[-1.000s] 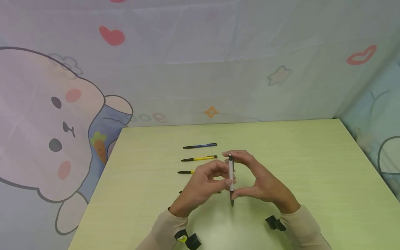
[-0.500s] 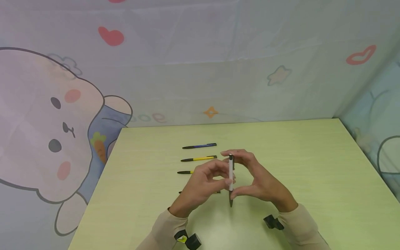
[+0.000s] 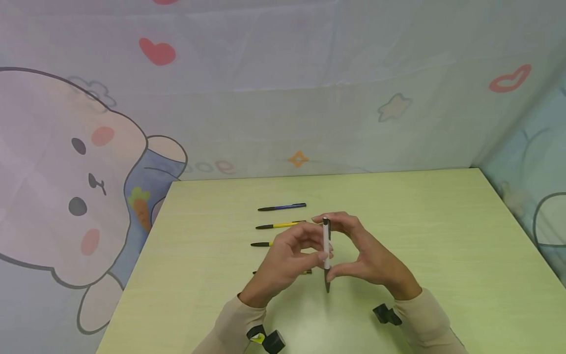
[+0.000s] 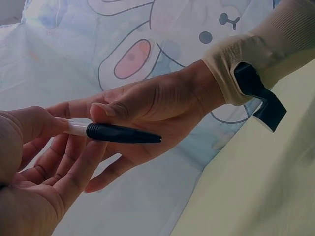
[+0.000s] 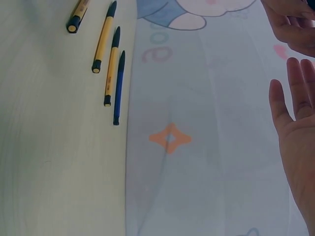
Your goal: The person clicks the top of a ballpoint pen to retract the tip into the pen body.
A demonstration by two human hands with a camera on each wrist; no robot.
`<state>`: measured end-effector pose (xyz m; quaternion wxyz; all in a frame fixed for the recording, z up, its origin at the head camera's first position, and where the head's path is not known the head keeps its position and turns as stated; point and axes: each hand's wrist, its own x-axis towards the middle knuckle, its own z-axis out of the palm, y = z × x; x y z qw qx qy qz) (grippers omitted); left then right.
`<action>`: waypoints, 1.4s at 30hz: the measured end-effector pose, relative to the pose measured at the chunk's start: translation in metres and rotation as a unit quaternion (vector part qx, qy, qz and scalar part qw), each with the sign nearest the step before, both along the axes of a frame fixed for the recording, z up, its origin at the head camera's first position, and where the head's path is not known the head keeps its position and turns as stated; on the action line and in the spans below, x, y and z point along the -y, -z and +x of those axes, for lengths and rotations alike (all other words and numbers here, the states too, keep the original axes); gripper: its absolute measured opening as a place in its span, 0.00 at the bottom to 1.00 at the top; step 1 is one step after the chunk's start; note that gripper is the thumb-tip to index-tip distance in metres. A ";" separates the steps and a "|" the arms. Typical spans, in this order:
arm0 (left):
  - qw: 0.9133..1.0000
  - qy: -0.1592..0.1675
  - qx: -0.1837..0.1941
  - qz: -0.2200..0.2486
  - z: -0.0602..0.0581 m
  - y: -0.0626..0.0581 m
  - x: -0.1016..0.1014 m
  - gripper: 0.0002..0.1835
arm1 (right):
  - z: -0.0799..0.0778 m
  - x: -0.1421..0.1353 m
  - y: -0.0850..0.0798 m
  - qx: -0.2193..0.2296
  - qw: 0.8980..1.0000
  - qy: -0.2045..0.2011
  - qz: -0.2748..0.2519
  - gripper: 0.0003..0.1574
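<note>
A click pen with a white barrel and black grip [image 3: 326, 246] stands nearly upright in the head view, its tip down. My left hand [image 3: 292, 253] pinches its barrel between thumb and fingers. My right hand [image 3: 373, 260] curves around the pen's right side, thumb by the black grip and fingers reaching behind the top. In the left wrist view, the right thumb lies against the pen [image 4: 123, 132] at the top of its grip. The right wrist view shows the right hand [image 5: 300, 118] with fingers extended, while most of the pen is out of that frame.
On the pale table [image 3: 420, 216] several pens lie in a column: a blue pen [image 3: 283, 207] at the back, a yellow pen [image 3: 280, 225], another yellow pen [image 3: 264, 244], and one largely hidden behind the left hand. A printed cloth [image 3: 274, 98] hangs behind the table.
The right hand has shifted very slightly left with the pen's lower end over the past second. Otherwise both hands keep their places, and the pens on the table have not moved.
</note>
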<state>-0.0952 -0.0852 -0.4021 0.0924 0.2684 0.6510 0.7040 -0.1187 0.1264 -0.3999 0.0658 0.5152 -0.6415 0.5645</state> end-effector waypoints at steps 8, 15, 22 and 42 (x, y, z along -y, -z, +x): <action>1.000 -0.005 -0.004 -0.004 0.000 0.001 0.000 0.15 | -0.001 0.001 0.000 0.001 1.000 -0.006 -0.005 0.67; 1.000 0.000 -0.012 0.000 0.000 0.001 0.001 0.15 | -0.003 0.002 0.000 -0.011 1.000 -0.016 -0.018 0.65; 1.000 -0.006 -0.020 0.004 0.000 0.004 0.000 0.16 | -0.002 0.002 -0.001 -0.008 1.000 -0.015 -0.017 0.63; 1.000 0.007 -0.015 0.014 -0.004 0.001 0.002 0.19 | 0.002 -0.007 0.002 0.007 0.999 0.044 0.007 0.70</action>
